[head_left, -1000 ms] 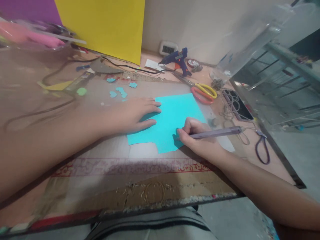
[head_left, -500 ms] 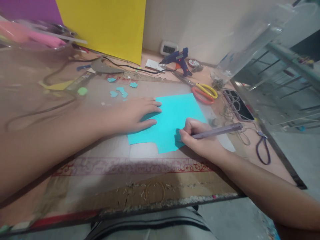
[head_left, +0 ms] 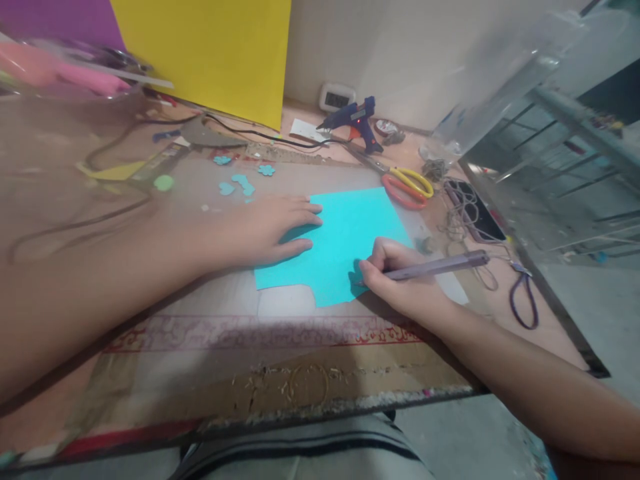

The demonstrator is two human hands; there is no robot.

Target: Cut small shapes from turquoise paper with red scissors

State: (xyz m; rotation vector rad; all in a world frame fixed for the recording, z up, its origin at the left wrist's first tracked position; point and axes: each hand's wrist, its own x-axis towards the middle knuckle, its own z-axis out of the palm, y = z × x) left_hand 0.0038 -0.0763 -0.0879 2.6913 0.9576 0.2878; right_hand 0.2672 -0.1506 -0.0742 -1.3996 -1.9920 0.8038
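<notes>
A turquoise sheet (head_left: 350,223) with a notch cut from its near left corner lies flat on the table. My left hand (head_left: 285,230) rests on its left edge, fingers stretched out and apart. In my right hand (head_left: 397,270) a purple-grey pen (head_left: 440,265) is gripped, its tip down at the sheet's near part; the point itself is mostly hidden by my fingers. Beyond my left hand lie small turquoise cutouts: a flower (head_left: 267,171), a heart (head_left: 227,189) and a few other pieces.
Scissors (head_left: 409,187) with yellow and orange handles lie past the sheet. A glue gun (head_left: 350,120) stands by a small digital clock (head_left: 337,97). A phone (head_left: 475,210) with a tangled cord sits at right. A yellow board (head_left: 210,53) leans against the wall.
The pen's back end has tilted slightly down and to the right in my right hand. My left hand stays in place on the sheet.
</notes>
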